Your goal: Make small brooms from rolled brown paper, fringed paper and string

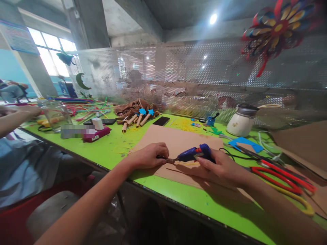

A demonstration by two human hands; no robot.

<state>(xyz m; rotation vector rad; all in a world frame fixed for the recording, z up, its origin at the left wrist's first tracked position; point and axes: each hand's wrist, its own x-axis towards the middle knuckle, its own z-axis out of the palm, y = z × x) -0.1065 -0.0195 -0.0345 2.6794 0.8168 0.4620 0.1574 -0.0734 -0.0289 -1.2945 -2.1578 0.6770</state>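
Here, your left hand [150, 156] pinches the small brown piece [169, 160]; your right hand [222, 166] wraps the blue glue gun [194, 153].

Slim bare left forearm [102, 195] and left hand [150, 156], bare right forearm [276, 200] and right hand [226, 166]

Stretches out as a bright green table [114, 136] with a dark front edge [163, 195]. Bears a wide brown sheet [176, 136] near its middle and a black phone [161, 121] just behind. Carries, farther left, brown bundles [127, 109] with rolled handles [145, 119] and blue shapes [142, 111], a magenta power strip [97, 135], a glass jar [57, 115] and coloured strips [81, 109]. Holds, toward the right, a small blue jar [211, 121], a white kettle [240, 124], blue paper [246, 143] and red-handled scissors [277, 177].
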